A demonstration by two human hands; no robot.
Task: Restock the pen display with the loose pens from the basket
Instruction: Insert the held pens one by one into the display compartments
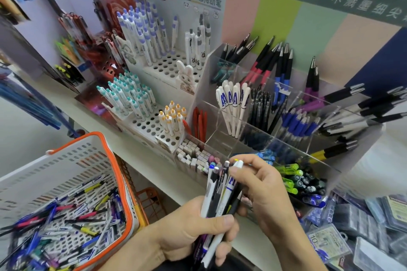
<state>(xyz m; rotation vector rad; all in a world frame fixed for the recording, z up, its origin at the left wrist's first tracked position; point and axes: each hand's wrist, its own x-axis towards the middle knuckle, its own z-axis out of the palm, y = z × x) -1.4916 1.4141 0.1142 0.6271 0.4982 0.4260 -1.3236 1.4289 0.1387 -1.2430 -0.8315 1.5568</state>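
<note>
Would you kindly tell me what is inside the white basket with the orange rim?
The basket holds a heap of loose pens: blue, black, yellow, pink and white barrels lying crisscross on its perforated bottom. Whatever lies beneath the heap is covered, and the picture's edge cuts off the basket's near corner.

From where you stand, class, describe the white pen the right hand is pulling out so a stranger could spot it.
Start at the clear acrylic organiser on the shelf, then drop to the bunch of pens the left hand grips. The right hand pinches the white pen there, the bunch's only one with blue lettering.
</note>
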